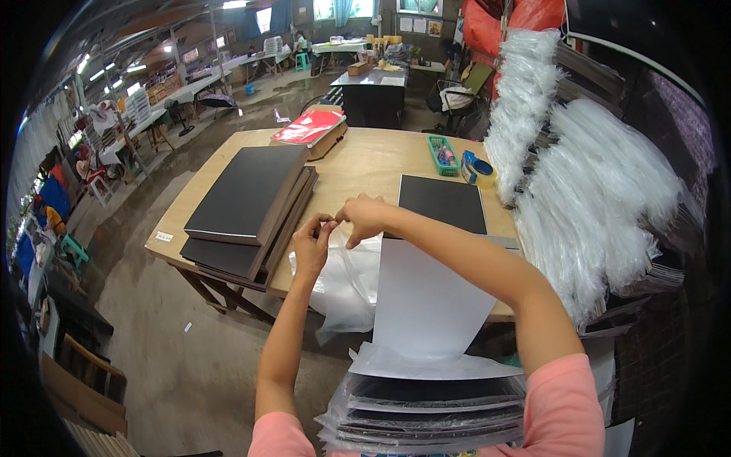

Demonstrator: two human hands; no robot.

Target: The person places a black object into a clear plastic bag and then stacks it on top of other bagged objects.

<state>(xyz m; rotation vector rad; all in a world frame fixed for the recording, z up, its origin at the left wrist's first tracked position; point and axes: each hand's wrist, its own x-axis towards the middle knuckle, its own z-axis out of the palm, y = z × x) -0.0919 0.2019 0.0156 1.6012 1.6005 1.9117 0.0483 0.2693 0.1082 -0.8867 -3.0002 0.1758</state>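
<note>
My left hand (311,242) is closed in a pinch over the table, beside a stack of black boards (247,194). My right hand (364,216) reaches across to meet it, thumb and finger drawn together at the left fingertips. Whatever lies between them is too small to make out. Just below both hands a clear plastic bag (343,282) lies crumpled over the table's near edge. A white sheet (426,305) stretches beneath my right forearm, and past it lies a flat black board (442,202). Against my body rests a pile of plastic-wrapped black boards (434,411).
The wooden table (365,152) also carries a red-topped stack (311,126), a green basket (442,156) of small items and a tape roll (478,169). Heaps of clear plastic bags (601,206) crowd the right side. A dark desk (371,95) stands beyond.
</note>
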